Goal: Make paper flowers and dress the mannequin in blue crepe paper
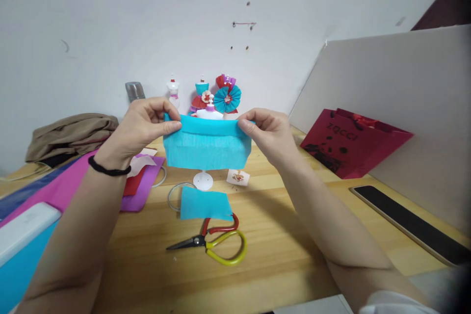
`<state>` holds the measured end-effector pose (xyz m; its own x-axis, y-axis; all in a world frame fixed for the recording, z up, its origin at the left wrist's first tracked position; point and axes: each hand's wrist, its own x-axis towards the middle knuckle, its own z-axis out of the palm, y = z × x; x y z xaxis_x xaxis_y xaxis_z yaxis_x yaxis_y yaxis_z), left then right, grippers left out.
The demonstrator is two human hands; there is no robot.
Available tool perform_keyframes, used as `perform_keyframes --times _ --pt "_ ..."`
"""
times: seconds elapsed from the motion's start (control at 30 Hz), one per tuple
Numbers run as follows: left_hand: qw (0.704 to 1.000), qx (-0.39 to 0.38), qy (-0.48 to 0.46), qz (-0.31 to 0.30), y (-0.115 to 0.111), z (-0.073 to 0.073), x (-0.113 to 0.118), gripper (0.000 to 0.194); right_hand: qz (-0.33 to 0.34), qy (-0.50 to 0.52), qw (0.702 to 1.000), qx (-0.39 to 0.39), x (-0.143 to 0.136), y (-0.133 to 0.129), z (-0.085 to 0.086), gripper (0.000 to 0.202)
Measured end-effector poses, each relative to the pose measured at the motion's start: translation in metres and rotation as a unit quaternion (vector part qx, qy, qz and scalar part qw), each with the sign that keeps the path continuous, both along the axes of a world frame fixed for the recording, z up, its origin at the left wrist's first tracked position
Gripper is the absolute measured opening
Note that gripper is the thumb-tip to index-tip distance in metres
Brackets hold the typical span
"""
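Observation:
A strip of blue crepe paper [208, 149], its top edge folded over in a band, is held up above the table. My left hand [149, 125] pinches its upper left corner, and my right hand [267, 132] pinches the upper right corner. Behind the paper stands a small white mannequin [208, 114]; its round white base [203, 181] shows below, while the paper hides its middle. Nearer to me, a smaller blue paper piece [206, 203] lies on the table. Scissors [198, 241] with one red and one yellow handle lie in front of it, blades to the left.
Several decorated small mannequins [201, 89] stand by the wall. Coloured paper sheets [73, 181], a white device [27, 230] and brown cloth [73, 132] lie at left. A red gift bag [353, 142] and a phone [408, 223] are at right. A small printed card [238, 177] lies mid-table.

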<state>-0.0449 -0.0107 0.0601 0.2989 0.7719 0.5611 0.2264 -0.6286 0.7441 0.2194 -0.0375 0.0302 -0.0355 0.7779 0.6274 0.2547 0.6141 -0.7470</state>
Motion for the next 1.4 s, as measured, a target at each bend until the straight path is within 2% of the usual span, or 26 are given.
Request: perform_keyframes --times 0.1,0.27,0.4,0.7,0.87,1.03,1.17,1.27,1.4 --pt "1.0 -0.025 0.001 -0.013 0.0 0.001 0.0 0.03 -0.019 0.003 1.0 0.02 -0.001 0.003 -0.002 0.02" --pt "1.0 -0.021 0.014 -0.017 0.009 -0.003 -0.003 0.018 -0.031 -0.001 0.999 0.036 -0.001 0.007 -0.005 0.021" --pt "1.0 -0.002 -0.02 0.001 0.013 -0.007 0.001 0.02 -0.032 0.018 0.999 0.04 -0.001 0.009 -0.006 0.025" --pt "0.999 0.036 0.0 0.031 0.015 -0.008 0.001 0.014 0.025 0.027 0.998 -0.041 0.006 0.009 -0.002 0.014" --pt "0.998 0.037 0.051 0.027 0.014 -0.006 -0.005 0.023 0.028 0.015 0.998 -0.057 0.009 0.005 0.002 0.018" --pt "0.99 0.072 0.099 0.069 0.012 -0.004 -0.005 0.024 0.038 0.012 0.997 -0.064 0.007 0.001 0.004 0.02" --pt "0.983 0.087 0.101 0.123 0.01 -0.002 -0.003 0.014 0.052 0.024 0.996 -0.07 0.006 -0.001 0.004 0.021" --pt "0.988 0.036 0.079 0.126 0.004 0.001 0.0 0.006 0.054 0.031 0.995 -0.083 0.005 -0.003 0.004 0.022" --pt "0.992 -0.083 0.061 0.077 -0.006 0.006 0.002 0.001 0.062 0.034 0.992 -0.104 0.006 -0.004 0.005 0.024"
